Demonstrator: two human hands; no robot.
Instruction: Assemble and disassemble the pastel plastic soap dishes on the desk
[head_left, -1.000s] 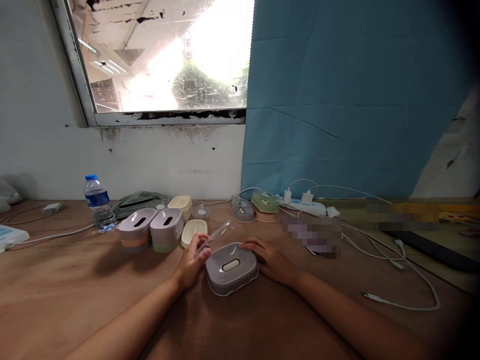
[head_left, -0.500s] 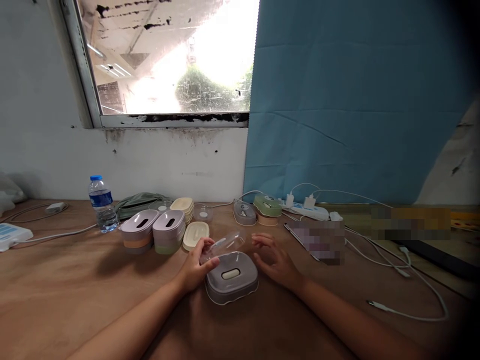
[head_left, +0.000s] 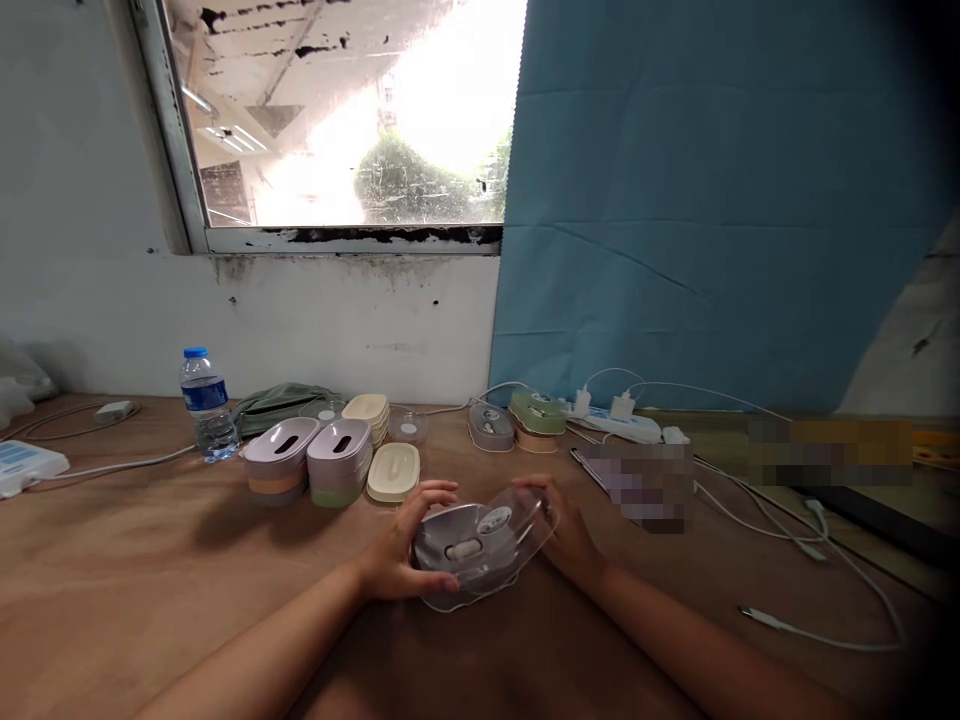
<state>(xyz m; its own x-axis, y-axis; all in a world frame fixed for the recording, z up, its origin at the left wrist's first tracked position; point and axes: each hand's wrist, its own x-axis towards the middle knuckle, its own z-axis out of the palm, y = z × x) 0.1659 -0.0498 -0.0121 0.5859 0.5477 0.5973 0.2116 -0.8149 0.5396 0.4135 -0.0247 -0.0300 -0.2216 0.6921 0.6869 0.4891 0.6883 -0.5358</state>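
Note:
A grey oval box [head_left: 442, 530] with a cream insert in its top slot rests on the table in front of me. Over it lies a clear plastic lid [head_left: 517, 530], tilted, its right end raised above the box and a round white sticker on it. My left hand [head_left: 405, 555] grips the lid's left side, thumb at the front and fingers at the back; whether it also touches the box I cannot tell. At the raised right end, my right hand [head_left: 562, 530] holds the lid, some fingers hidden behind it.
Left of centre stand two stacks of lilac-topped boxes [head_left: 337, 450], cream lids [head_left: 394, 472] and a water bottle [head_left: 206, 405]. Behind are a grey covered box [head_left: 491, 427] and a green-topped one [head_left: 538, 410]. A phone [head_left: 592, 470], power strip [head_left: 630, 428] and white cables [head_left: 825, 645] lie right.
The clear lid has come forward and down over the grey box. My right hand has closed on its right end; my left hand has shifted its hold along the left side.

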